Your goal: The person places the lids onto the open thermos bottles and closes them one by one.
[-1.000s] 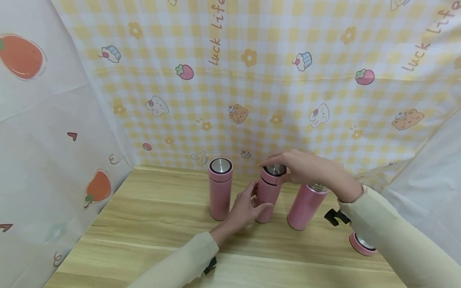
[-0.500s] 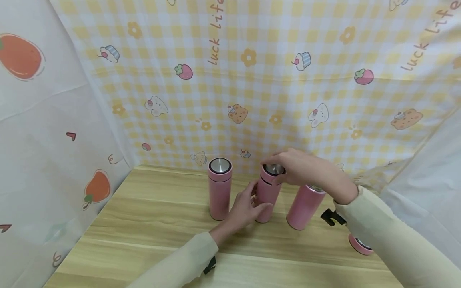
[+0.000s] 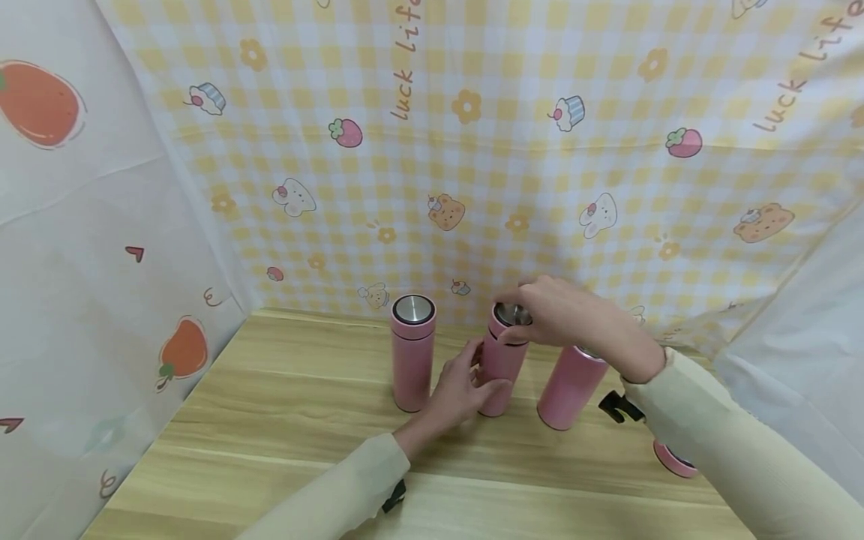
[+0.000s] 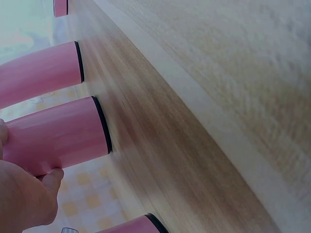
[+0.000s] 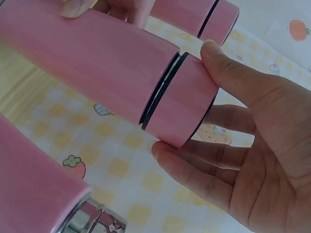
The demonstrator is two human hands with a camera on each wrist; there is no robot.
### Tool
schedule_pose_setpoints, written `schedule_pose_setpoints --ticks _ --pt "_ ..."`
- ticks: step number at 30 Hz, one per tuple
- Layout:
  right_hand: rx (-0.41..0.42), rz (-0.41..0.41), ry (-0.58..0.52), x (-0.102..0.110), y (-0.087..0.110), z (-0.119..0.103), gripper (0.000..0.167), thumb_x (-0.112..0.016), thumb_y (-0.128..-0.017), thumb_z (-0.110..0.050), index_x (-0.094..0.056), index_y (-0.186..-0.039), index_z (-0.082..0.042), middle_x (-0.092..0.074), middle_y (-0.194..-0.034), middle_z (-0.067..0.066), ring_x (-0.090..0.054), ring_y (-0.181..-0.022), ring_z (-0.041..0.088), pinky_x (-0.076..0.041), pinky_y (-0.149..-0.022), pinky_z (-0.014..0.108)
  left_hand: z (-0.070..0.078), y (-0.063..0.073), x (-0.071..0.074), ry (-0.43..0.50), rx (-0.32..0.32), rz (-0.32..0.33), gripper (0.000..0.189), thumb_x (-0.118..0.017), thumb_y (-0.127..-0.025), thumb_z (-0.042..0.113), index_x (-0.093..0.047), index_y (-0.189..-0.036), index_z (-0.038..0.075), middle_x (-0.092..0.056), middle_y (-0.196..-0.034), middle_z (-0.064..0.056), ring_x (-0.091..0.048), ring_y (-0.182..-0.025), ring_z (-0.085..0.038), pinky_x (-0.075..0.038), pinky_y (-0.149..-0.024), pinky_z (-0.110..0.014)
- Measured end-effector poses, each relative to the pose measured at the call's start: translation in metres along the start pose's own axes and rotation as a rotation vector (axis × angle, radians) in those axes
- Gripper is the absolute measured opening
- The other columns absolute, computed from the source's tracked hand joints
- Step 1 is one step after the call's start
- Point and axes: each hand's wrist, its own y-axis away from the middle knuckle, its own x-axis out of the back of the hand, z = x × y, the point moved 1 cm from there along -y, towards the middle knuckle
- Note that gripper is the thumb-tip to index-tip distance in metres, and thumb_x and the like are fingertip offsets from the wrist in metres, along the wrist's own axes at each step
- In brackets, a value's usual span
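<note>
Upright on the table stands a pink thermos bottle [image 3: 502, 367], gripped low on its body by my left hand [image 3: 455, 394], with the thumb in front and fingers behind. From above, my right hand [image 3: 560, 311] holds its pink lid [image 5: 182, 99] between thumb and fingers. A thin, uneven slit shows between lid and body in the right wrist view. To the left is another thermos bottle [image 3: 412, 367] with its silver-topped lid on. A third bottle [image 3: 570, 390], to the right, has no lid, and its bare metal neck [image 5: 95, 217] shows in the right wrist view.
A loose pink lid [image 3: 673, 459] lies on the wooden table [image 3: 270, 405] at the right, partly covered by the right sleeve [image 3: 736, 435]. A yellow checked cloth [image 3: 378, 225] hangs right behind the bottles. White printed cloth [image 3: 101, 247] closes off the left side.
My right hand has turned a little on the lid, its thumb sliding leftward across the front, and the forearm has shifted slightly left. The left hand and the bottles stay in place.
</note>
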Motion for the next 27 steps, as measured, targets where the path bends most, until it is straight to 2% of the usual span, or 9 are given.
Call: schedule_pose_setpoints --ticks 8,11,13,15,17,20,23,27 --pt "0.012 0.051 0.023 -0.001 -0.001 -0.001 0.036 -0.085 -0.084 -0.038 -0.069 -0.103 -0.011 -0.054 -0.072 0.000 -0.049 -0.060 0.011 -0.044 -0.051 0.028 0.001 -0.001 0.001 -0.013 0.011 -0.007 0.064 -0.076 -0.095 0.024 -0.042 -0.148 0.011 -0.054 -0.144 -0.009 -0.050 -0.132 -0.020 -0.047 -0.103 -0.041" --pt "0.028 0.068 0.021 -0.002 0.000 0.000 0.038 -0.083 -0.085 -0.040 -0.069 -0.102 -0.010 -0.053 -0.071 0.000 -0.047 -0.060 0.011 -0.042 -0.051 0.029 0.001 0.000 0.001 -0.010 0.000 -0.006 0.063 -0.076 -0.095 0.023 -0.043 -0.147 0.011 -0.055 -0.143 -0.009 -0.051 -0.131 -0.020 -0.048 -0.103 -0.041" --pt "0.041 0.075 0.005 -0.002 0.001 0.002 0.042 -0.083 -0.085 -0.041 -0.070 -0.109 -0.009 -0.056 -0.075 0.000 -0.050 -0.063 0.012 -0.045 -0.055 0.030 0.001 0.000 0.001 -0.010 -0.006 -0.003 0.062 -0.076 -0.095 0.023 -0.044 -0.146 0.011 -0.056 -0.142 -0.009 -0.051 -0.131 -0.019 -0.048 -0.103 -0.040" --pt "0.073 0.074 -0.033 -0.001 0.003 0.005 0.047 -0.083 -0.086 -0.038 -0.070 -0.119 -0.007 -0.064 -0.088 0.003 -0.056 -0.071 0.014 -0.049 -0.062 0.033 0.001 -0.001 0.001 -0.007 -0.010 -0.001 0.062 -0.076 -0.095 0.023 -0.044 -0.146 0.012 -0.056 -0.141 -0.008 -0.052 -0.130 -0.018 -0.048 -0.102 -0.039" --pt "0.119 0.053 -0.098 0.001 0.005 0.007 0.050 -0.082 -0.089 -0.030 -0.067 -0.130 -0.006 -0.068 -0.109 0.009 -0.063 -0.085 0.018 -0.054 -0.073 0.036 0.000 -0.001 0.000 -0.002 -0.010 -0.004 0.062 -0.076 -0.095 0.023 -0.043 -0.146 0.012 -0.056 -0.142 -0.007 -0.051 -0.130 -0.017 -0.048 -0.102 -0.038" --pt "0.188 -0.013 -0.192 0.006 0.008 0.012 0.048 -0.077 -0.091 -0.008 -0.063 -0.138 -0.007 -0.059 -0.137 0.016 -0.062 -0.114 0.029 -0.053 -0.092 0.044 0.000 -0.001 0.000 0.002 -0.007 -0.008 0.064 -0.076 -0.095 0.026 -0.042 -0.148 0.011 -0.054 -0.143 -0.008 -0.051 -0.131 -0.018 -0.047 -0.103 -0.038" --pt "0.234 -0.071 -0.245 0.008 0.010 0.015 0.051 -0.070 -0.090 0.008 -0.064 -0.138 -0.010 -0.053 -0.145 0.017 -0.052 -0.130 0.034 -0.048 -0.101 0.049 0.000 -0.001 0.000 0.003 -0.001 -0.011 0.067 -0.076 -0.095 0.029 -0.041 -0.149 0.010 -0.053 -0.144 -0.009 -0.051 -0.132 -0.020 -0.047 -0.103 -0.039" --pt "0.245 -0.083 -0.246 0.008 0.010 0.016 0.053 -0.072 -0.088 0.012 -0.066 -0.136 -0.010 -0.057 -0.142 0.014 -0.055 -0.128 0.032 -0.051 -0.098 0.046 0.000 0.000 0.000 0.001 -0.001 -0.007 0.068 -0.076 -0.095 0.031 -0.041 -0.149 0.010 -0.054 -0.144 -0.010 -0.051 -0.131 -0.021 -0.047 -0.103 -0.038"
